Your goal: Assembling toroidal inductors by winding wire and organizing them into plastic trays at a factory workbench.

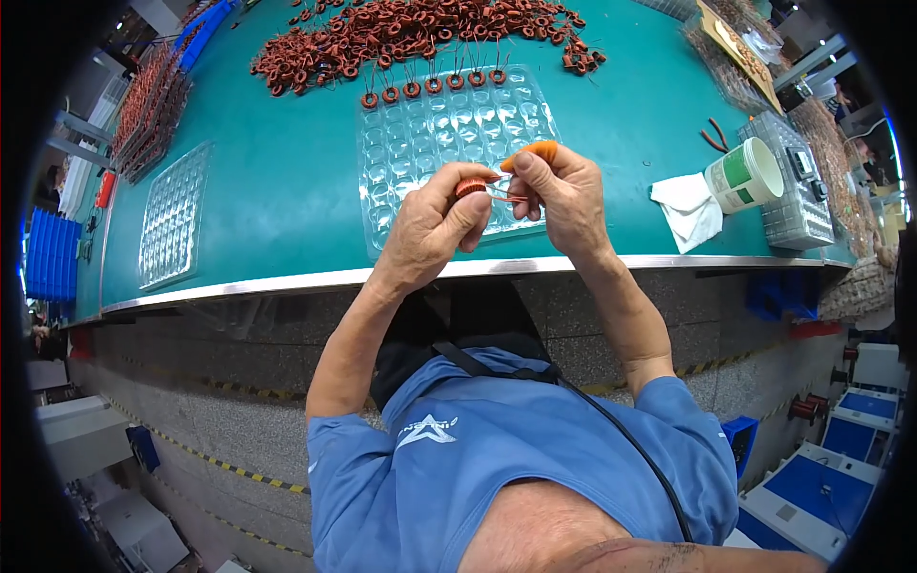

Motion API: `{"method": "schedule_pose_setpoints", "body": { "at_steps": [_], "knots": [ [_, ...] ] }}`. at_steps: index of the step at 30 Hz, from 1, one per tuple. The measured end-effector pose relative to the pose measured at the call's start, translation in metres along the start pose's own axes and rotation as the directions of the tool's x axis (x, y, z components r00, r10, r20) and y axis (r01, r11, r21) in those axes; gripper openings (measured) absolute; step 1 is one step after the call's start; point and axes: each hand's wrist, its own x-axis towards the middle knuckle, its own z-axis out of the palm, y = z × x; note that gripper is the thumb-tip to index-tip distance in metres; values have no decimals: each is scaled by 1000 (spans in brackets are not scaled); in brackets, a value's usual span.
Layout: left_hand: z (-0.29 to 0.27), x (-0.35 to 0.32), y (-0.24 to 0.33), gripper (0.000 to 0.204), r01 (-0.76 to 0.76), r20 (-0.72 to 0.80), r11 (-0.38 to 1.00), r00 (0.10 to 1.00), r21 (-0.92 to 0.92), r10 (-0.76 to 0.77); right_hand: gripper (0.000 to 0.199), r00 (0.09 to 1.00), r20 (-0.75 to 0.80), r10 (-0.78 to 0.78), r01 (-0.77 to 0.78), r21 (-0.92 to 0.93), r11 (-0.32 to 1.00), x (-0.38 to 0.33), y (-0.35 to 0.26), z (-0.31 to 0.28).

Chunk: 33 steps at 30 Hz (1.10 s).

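My left hand pinches a small copper-wound ring coil between thumb and fingers above the near edge of a clear blister tray. My right hand, with an orange cot on one fingertip, grips the coil's thin wire leads just to the right of the coil. Both hands are held together over the tray. Several coils stand in the tray's far row. A large heap of loose copper coils lies behind the tray on the green table.
A second clear tray lies at the left, with stacked trays of coils beyond it. At the right are a white cloth, a white-and-green paper cup, red-handled cutters and a clear box. The table's metal edge runs below the hands.
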Motion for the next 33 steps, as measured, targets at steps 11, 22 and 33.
{"method": "schedule_pose_setpoints", "body": {
  "at_steps": [11,22,33],
  "knots": [
    [15,0,-4,24,22,-163,877,980,-480,-114,25,993,-7,-114,114,22,993,-5,-1,7],
    [8,12,-3,16,-115,-88,939,985,325,151,28,997,-56,60,-56,64,996,-23,12,10],
    [-22,11,43,33,-82,329,824,935,561,-132,24,951,142,275,-301,215,929,-20,8,1]
  ]
}}
